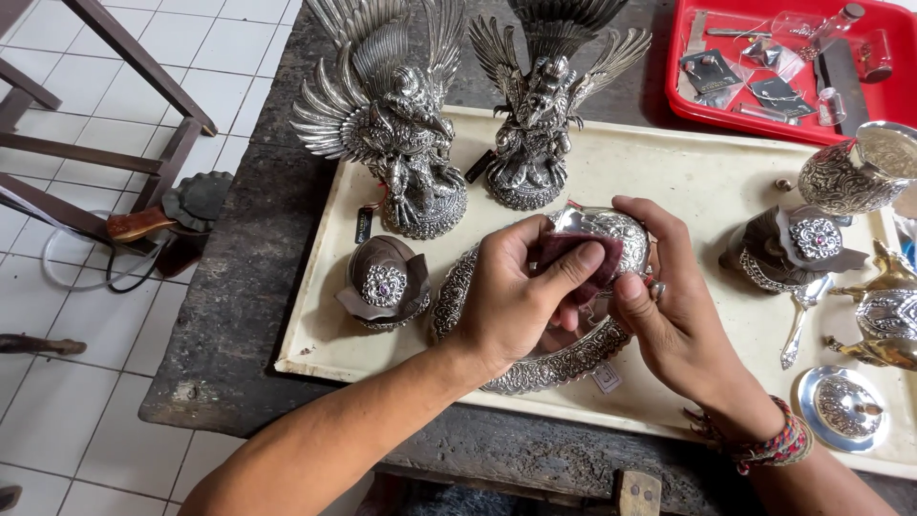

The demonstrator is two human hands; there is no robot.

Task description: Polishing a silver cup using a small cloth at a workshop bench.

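My left hand point(511, 301) presses a dark red cloth point(576, 254) against a small embossed silver piece point(611, 229). My right hand point(669, 306) grips that silver piece from the right side, thumb near its lower edge. Both hands hover over an ornate oval silver dish point(559, 368) lying on a cream tray point(688, 172). The dish's middle is hidden by my hands.
Two winged silver bird statues point(401, 115) point(540, 105) stand at the tray's back. Brown shell-like boxes with silver medallions point(384, 284) point(798, 244) flank my hands. Silver pots, a spoon and a lid point(845, 406) sit right. A red tray point(793, 67) holds small packets. A wooden stool point(105, 143) stands left.
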